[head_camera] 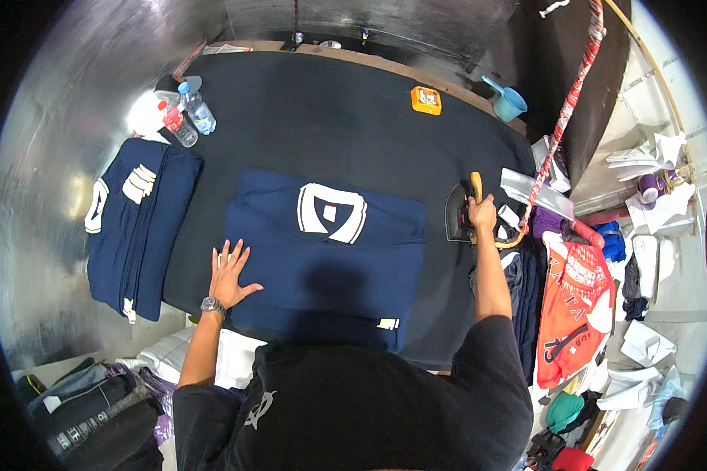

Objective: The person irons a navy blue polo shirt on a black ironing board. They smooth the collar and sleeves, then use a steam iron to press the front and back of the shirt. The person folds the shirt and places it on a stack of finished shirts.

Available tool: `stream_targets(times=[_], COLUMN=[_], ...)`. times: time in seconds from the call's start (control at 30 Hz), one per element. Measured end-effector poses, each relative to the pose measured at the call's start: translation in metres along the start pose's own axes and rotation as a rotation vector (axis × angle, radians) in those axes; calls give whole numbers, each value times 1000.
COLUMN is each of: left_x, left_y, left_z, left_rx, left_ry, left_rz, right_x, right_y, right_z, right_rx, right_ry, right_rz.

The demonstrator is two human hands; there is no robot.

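Note:
A navy polo shirt [365,271] with a white, dark-striped collar [312,218] lies flat on the black-covered table [330,100]. My left hand [231,277], with a watch at the wrist, rests with spread fingers on the shirt's left edge. To the right of the shirt, my right hand [482,213] is closed around the handle of a clothes iron [461,215]. The iron's soleplate is partly hidden by its body and my hand. Folded navy shirts with white collars are stacked [147,235] at the table's left side.
Two plastic bottles [197,109] lie at the back left. An orange tray [426,100] and a blue dipper [509,104] are at the back right. A red-and-white wrapped cord [565,112] comes down on the right, near an orange-red jersey [574,318] and other garments.

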State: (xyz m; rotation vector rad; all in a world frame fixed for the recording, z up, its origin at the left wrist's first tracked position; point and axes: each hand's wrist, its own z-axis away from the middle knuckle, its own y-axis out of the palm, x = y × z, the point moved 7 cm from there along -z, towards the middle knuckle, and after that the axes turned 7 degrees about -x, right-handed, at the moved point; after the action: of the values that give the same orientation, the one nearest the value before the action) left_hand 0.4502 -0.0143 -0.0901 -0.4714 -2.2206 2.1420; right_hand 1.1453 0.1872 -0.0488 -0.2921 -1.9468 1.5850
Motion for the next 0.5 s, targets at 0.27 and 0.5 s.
stream_targets(times=[0.27, 0.5], left_x=[2, 1], left_y=[3, 3], left_z=[5, -2], left_rx=[11, -5], left_ry=[-50, 8], left_rz=[81, 97], right_x=[18, 112], right_y=[-17, -41], right_z=[100, 272], right_rx=[515, 592], right_ry=[367, -597], right_rz=[-1575, -341])
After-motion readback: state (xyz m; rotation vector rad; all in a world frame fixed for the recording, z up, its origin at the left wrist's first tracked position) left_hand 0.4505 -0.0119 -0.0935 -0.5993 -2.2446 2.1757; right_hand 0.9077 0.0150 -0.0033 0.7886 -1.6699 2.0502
